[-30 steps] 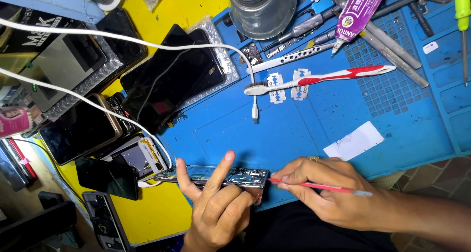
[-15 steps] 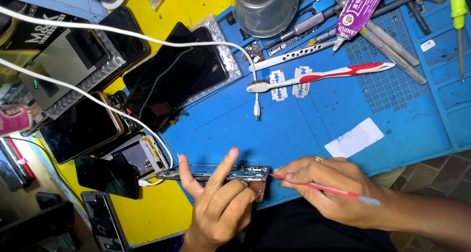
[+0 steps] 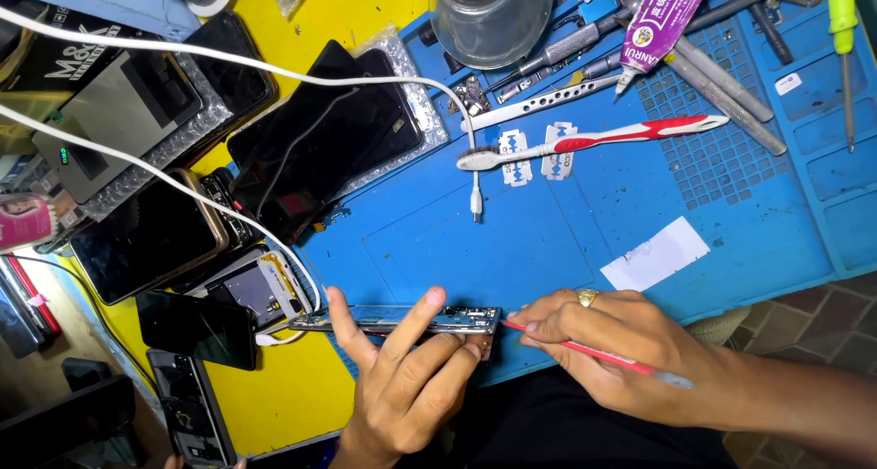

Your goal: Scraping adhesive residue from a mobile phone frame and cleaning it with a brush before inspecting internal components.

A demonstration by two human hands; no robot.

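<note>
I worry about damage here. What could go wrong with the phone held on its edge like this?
1. The red tool in the right hand presses at the phone end; it may slip and scratch it.
2. The left hand holds the phone at the mat edge; it could drop.
3. Razor blades lie loose nearby.

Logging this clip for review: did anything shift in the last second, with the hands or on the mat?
Hardly anything. The left hand keeps the opened phone on edge, the right hand keeps the thin red tool at its end; both drifted only slightly. The toothbrush, white cable and blue mat stayed put.
</note>
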